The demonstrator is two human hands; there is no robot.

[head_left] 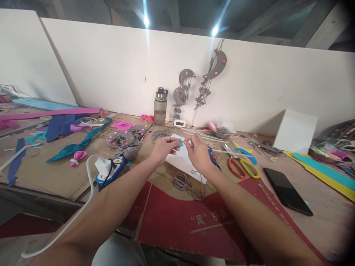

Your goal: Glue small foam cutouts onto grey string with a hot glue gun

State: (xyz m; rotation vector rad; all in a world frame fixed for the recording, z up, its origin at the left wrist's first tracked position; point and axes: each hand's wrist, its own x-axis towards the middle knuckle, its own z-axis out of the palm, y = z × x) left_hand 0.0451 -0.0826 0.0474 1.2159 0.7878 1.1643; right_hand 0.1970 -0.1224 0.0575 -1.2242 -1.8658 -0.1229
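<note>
A small teal star (180,143) is pinched between the thumb and fingers of my left hand (161,150). Right beside it, my right hand (199,154) has its thumb and fingertips pressed together near the star's edge; what they grip is too small to make out. Both hands are above a white sheet (177,161) on the cardboard. Just in front of that sheet lies a loose coil of grey cord (181,181), with strands running onto the sheet's near edge.
Red- and yellow-handled scissors (240,167) and a black phone (287,190) lie to the right. On the left are a blue power strip (111,177), grey moon pieces (127,136) and cloth strips (80,146). A water bottle (160,111) stands behind, near hanging moon ornaments (219,64).
</note>
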